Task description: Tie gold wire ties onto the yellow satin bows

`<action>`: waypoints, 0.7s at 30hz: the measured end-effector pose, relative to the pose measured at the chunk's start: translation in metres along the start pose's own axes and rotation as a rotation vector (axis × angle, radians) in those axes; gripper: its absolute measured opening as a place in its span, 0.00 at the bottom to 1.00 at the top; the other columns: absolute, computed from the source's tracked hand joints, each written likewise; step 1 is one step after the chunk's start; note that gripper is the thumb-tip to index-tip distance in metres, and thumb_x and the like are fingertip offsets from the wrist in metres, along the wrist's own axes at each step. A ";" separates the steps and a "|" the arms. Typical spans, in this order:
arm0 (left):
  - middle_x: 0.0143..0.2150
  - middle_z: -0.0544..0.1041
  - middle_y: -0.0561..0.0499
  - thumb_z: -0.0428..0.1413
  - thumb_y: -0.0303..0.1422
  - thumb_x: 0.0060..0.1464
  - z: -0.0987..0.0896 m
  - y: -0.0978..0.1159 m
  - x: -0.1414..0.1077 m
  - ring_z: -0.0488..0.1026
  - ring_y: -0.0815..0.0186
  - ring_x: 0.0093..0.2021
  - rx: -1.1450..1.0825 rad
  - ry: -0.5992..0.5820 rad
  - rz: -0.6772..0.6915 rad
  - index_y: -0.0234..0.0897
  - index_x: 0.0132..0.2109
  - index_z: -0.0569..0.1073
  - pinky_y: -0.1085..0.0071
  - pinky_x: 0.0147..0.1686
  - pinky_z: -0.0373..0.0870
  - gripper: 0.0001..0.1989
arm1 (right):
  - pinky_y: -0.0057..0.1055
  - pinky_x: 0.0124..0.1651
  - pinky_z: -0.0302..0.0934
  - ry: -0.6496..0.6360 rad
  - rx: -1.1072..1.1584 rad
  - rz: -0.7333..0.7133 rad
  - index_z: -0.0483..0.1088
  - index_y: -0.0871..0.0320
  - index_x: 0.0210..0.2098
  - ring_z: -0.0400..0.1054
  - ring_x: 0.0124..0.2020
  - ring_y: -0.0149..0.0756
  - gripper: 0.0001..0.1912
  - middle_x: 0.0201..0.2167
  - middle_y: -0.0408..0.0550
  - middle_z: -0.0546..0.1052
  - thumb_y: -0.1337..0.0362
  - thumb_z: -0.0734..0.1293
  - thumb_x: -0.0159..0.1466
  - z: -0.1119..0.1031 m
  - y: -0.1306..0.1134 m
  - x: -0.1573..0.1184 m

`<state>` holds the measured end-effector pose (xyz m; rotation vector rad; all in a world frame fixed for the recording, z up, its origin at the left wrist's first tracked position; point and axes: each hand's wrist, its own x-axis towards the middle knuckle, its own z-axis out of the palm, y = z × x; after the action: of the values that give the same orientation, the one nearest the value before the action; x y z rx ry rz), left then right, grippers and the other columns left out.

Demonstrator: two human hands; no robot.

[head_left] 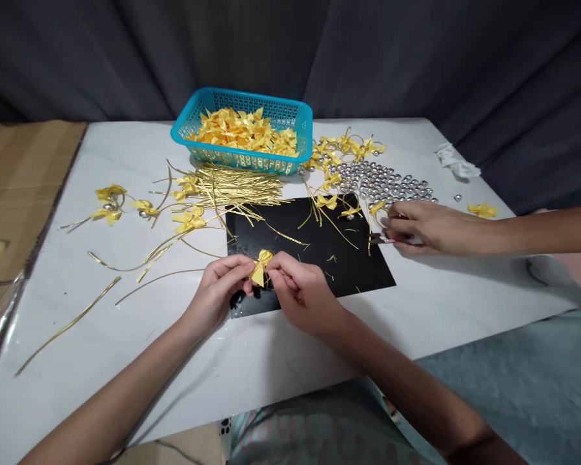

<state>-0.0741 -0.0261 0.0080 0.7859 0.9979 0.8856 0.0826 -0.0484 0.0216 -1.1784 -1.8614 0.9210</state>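
Between my two hands is a yellow ribbon bow (260, 266), held over the near left part of a black mat (353, 268). My left hand (217, 284) pinches its left side with thumb and forefinger. From the right, my right hand (300, 287) grips the bow's edge in a closed pinch; whether it also holds a wire there is too small to tell. Gold twist ties (242, 187) lie in a pile beyond the mat. Loose yellow bows with ties (190, 219) are scattered left of the mat.
A blue plastic basket (246, 161) holds many yellow bows. Silver beads (377, 177) spread at the back right. At the right, a co-worker's hand (416, 227) holds a small pointed tool (380, 239) over the mat. A crumpled white tissue (458, 161) lies near the far edge.
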 end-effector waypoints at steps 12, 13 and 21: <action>0.16 0.67 0.57 0.62 0.34 0.43 0.001 0.002 0.001 0.61 0.75 0.18 -0.022 -0.006 0.004 0.34 0.22 0.73 0.79 0.21 0.64 0.09 | 0.23 0.22 0.43 0.000 0.025 -0.014 0.60 0.58 0.30 0.44 0.16 0.24 0.08 0.16 0.34 0.51 0.70 0.54 0.64 0.000 0.001 0.000; 0.16 0.67 0.57 0.62 0.34 0.42 0.001 0.002 0.001 0.61 0.75 0.18 -0.023 -0.001 0.001 0.34 0.22 0.73 0.79 0.21 0.64 0.09 | 0.23 0.22 0.43 0.001 0.036 -0.013 0.60 0.58 0.30 0.44 0.16 0.24 0.08 0.16 0.34 0.51 0.69 0.54 0.64 0.000 0.001 0.000; 0.16 0.67 0.57 0.62 0.34 0.43 0.001 0.001 0.000 0.63 0.74 0.19 0.023 0.013 0.026 0.34 0.23 0.74 0.79 0.22 0.63 0.08 | 0.23 0.22 0.43 0.007 0.043 -0.012 0.58 0.57 0.29 0.44 0.17 0.24 0.08 0.16 0.35 0.51 0.69 0.53 0.64 0.001 0.000 0.001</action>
<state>-0.0737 -0.0254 0.0092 0.8156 1.0128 0.9037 0.0812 -0.0477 0.0216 -1.1423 -1.8328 0.9444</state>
